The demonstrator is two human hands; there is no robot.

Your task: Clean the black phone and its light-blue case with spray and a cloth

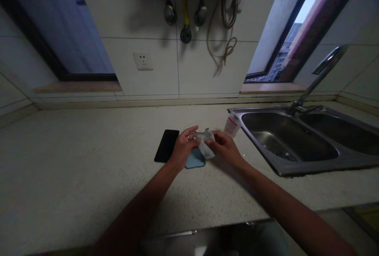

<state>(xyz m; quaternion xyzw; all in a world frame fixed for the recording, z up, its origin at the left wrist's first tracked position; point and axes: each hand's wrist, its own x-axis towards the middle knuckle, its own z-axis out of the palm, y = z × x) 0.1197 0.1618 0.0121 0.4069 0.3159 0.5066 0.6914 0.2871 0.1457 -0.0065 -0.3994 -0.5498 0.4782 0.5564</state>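
Both my hands meet over the middle of the pale countertop [74, 157]. My left hand [183, 147] and my right hand [225, 145] each pinch one end of a small crinkled white packet [205, 142], holding it just above the surface. A light blue flat object [196, 160], perhaps a phone case, lies under the packet, partly hidden by my left hand. A black phone [167, 145] lies flat just left of my left hand.
A small white bottle with a red label [231, 125] stands by the left rim of a double steel sink [266, 157] with a tall tap [321, 70]. Hoses [219, 7] and a wall socket [143, 61] are on the tiled wall behind. Windows sit on both sides.
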